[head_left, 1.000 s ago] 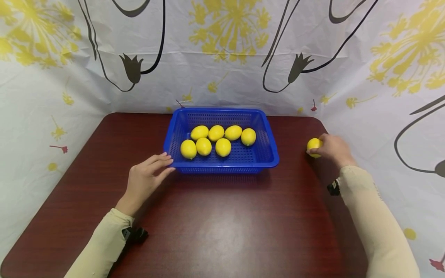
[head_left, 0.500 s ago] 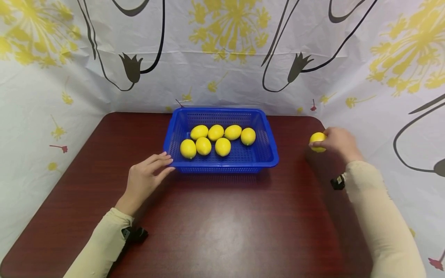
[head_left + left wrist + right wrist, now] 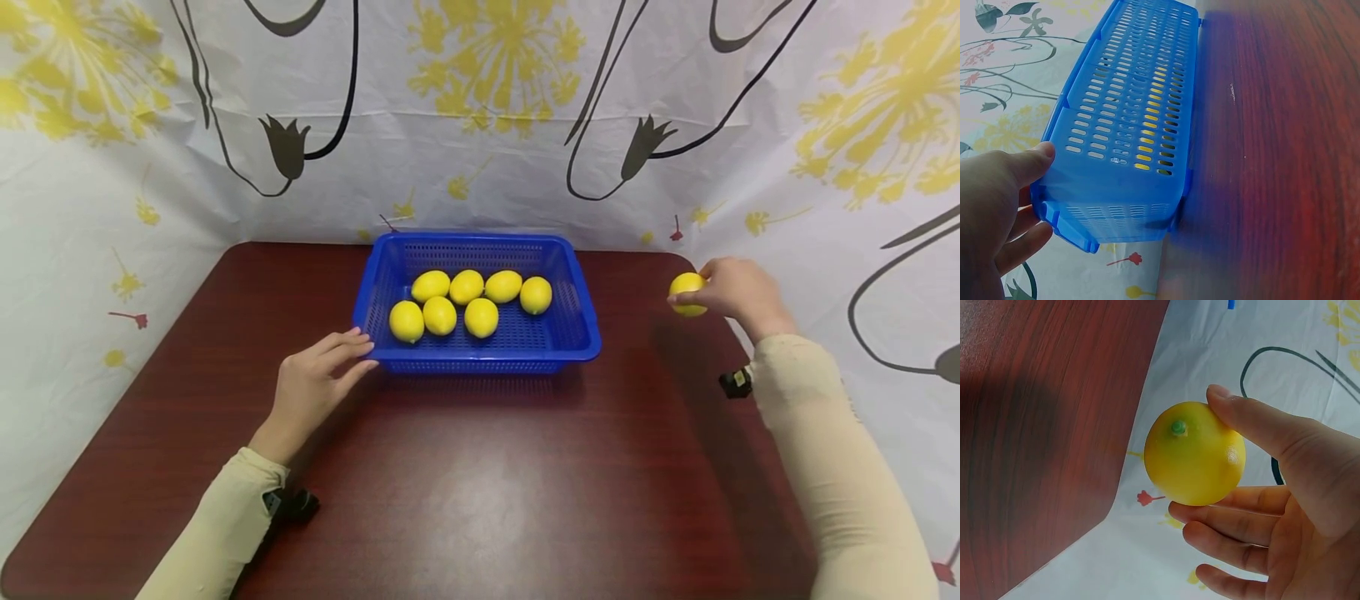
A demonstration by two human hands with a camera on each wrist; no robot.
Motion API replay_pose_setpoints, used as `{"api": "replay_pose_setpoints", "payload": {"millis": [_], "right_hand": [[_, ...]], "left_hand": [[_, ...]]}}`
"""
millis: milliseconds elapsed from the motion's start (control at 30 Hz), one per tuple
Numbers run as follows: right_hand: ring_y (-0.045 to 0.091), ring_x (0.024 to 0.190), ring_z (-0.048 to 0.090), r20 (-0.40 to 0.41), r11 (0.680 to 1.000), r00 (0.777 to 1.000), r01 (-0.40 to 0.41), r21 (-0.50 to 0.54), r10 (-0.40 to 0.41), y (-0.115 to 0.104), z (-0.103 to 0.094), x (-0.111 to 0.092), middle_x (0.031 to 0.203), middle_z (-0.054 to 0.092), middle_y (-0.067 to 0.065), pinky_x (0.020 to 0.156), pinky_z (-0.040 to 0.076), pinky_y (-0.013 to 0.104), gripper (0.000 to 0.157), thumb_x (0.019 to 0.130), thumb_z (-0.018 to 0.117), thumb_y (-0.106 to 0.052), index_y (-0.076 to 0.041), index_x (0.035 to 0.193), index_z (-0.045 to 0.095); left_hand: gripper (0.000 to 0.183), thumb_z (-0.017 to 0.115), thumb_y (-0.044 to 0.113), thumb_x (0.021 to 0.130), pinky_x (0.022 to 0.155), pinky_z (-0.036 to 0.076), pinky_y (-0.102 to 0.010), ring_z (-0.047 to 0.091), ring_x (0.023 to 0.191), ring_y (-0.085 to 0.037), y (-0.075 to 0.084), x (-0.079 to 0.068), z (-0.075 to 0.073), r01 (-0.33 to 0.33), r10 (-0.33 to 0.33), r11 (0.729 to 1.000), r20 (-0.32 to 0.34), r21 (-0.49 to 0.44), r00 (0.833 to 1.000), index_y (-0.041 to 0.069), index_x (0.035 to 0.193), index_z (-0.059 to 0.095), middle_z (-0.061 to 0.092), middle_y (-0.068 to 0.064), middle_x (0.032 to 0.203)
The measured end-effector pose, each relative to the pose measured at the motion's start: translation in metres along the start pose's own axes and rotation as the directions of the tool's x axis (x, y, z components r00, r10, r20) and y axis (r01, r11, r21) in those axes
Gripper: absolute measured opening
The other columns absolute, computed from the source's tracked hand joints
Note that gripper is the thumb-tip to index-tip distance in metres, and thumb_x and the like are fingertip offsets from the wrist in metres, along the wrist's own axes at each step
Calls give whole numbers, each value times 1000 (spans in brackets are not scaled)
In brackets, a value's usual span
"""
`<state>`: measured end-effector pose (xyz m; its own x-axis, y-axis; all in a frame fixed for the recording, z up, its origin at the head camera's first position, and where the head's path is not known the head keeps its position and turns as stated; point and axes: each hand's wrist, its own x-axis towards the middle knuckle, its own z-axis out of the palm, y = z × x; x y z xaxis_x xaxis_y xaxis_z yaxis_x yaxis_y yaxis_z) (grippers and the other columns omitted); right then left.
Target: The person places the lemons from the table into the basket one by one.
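Observation:
A blue plastic basket [image 3: 480, 356] with slotted walls stands on the table, and several yellow lemons [image 3: 482, 318] lie loose inside it. At its near left corner my left hand [image 3: 311, 387] pinches the rim. The left wrist view shows the thumb [image 3: 1038, 159] on the near side of that rim, the other fingers behind it. Over the table's right edge, my right hand [image 3: 742, 293] holds one lemon [image 3: 1191, 456] up in the air between thumb and fingers. Its green stem end faces the right wrist camera. The ring and little fingers hang free below the lemon.
The dark red wooden table [image 3: 465, 483] has rounded far corners. White cloth [image 3: 480, 192] printed with flowers hangs behind it and along both sides. A small black device [image 3: 737, 383] is strapped at the right wrist, another [image 3: 292, 506] at the left.
My right hand has lifted the lemon off the table's right side, rising and shifting slightly right. The left hand, the basket and the lemons in it have stayed put.

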<state>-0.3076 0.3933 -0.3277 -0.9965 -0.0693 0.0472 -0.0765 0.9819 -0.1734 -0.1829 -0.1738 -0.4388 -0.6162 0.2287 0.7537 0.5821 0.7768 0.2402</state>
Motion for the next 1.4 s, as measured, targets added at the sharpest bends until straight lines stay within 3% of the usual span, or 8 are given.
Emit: {"api": "replay_pose_setpoints", "payload": {"millis": [167, 367, 567, 800, 1067, 1300, 1400], "right_hand": [[25, 67, 47, -9, 1000, 1000, 7, 1, -7, -5, 0, 1, 65, 52, 5, 53, 33, 33, 54, 77, 77, -56, -7, 75, 55], [25, 67, 48, -12, 1000, 1000, 8, -11, -8, -13, -1, 2, 65, 53, 5, 53, 33, 34, 56, 75, 76, -60, -8, 74, 55], [25, 64, 48, 3, 999, 999, 34, -19, -34, -25, -2, 5, 62, 51, 4, 53, 33, 34, 56, 77, 74, -62, -9, 72, 55], [24, 61, 49, -23, 996, 997, 75, -52, -76, -44, -2, 7, 61, 50, 3, 51, 32, 33, 58, 78, 72, -65, -10, 70, 54], [24, 62, 48, -25, 994, 994, 107, -33, -108, -66, -10, 8, 62, 49, 3, 50, 32, 33, 58, 79, 70, -66, -11, 69, 53], [24, 67, 51, -20, 992, 992, 122, -13, -122, -88, -17, 10, 70, 56, 4, 54, 35, 33, 58, 78, 69, -69, -11, 80, 60], [24, 67, 51, -20, 990, 990, 138, -13, -139, -99, -19, 12, 67, 55, 3, 54, 35, 33, 58, 78, 69, -69, -11, 78, 61]], "left_hand": [[33, 85, 28, 77, 79, 60, -38, 73, 107, -21, 1, 1, -1, 2, -2, 1000, 16, 10, 1000, 11, 105, 78, 77, -5, 106], [34, 87, 24, 74, 79, 60, -37, 73, 107, -21, 1, 1, -1, -5, 5, 1000, 19, 15, 1000, 11, 104, 78, 77, -5, 105], [33, 84, 30, 78, 79, 60, -38, 73, 106, -22, 1, 1, -1, 0, 0, 1000, 13, 7, 1000, 11, 105, 78, 77, -5, 105], [41, 69, 47, 88, 76, 60, -39, 73, 105, -23, 1, 0, 0, 2, -2, 1000, 2, 0, 1000, 11, 104, 78, 78, -4, 105], [34, 87, 24, 74, 80, 59, -37, 73, 106, -21, 2, 1, -2, -5, 5, 1000, 12, 10, 1000, 11, 104, 78, 77, -5, 105], [35, 87, 23, 73, 80, 60, -37, 73, 106, -21, 2, 2, -3, -7, 7, 1000, 10, 9, 1000, 11, 104, 78, 78, -5, 105], [35, 88, 23, 73, 80, 60, -37, 73, 107, -21, 2, 1, -2, -4, 3, 1000, 12, 6, 1000, 11, 104, 78, 78, -5, 105]]}}
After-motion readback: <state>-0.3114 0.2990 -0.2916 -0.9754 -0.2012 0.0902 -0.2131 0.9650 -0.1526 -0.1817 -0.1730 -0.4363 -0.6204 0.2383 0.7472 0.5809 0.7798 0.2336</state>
